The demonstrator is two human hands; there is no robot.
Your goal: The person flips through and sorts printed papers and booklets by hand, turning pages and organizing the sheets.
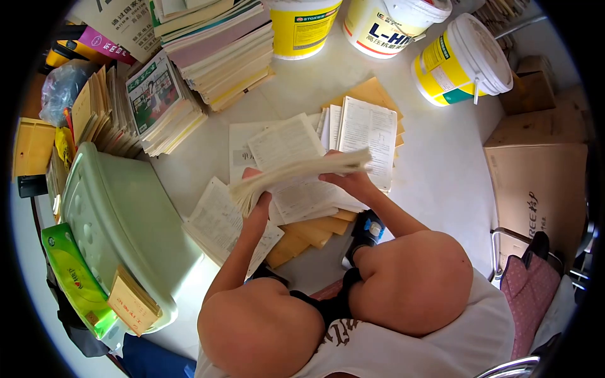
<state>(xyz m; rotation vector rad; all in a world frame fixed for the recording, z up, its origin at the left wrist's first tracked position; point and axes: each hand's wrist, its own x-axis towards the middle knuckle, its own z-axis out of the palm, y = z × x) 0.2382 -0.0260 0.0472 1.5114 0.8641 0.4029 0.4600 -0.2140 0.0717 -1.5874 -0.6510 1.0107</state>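
Observation:
Between both my hands is a thick sheaf of papers [293, 171], held up edge-on and slightly bent. My left hand [259, 195] grips its left end, and my right hand [340, 177] grips it toward the right end. Beneath and around it, printed sheets [287, 142] are spread on the floor. A fanned pile of printed papers [370, 129] lies just beyond my right hand, over brown envelopes [377, 90]. More loose sheets [217, 217] lie to the left, and several brown envelopes [302, 239] are near my feet.
Tall stacks of booklets [220, 57] and magazines [154, 94] stand at the back left. A pale green storage bin [129, 208] is at left, with a green tissue pack [72, 271] on it. Several buckets [441, 69] stand behind; cardboard boxes [535, 189] line the right.

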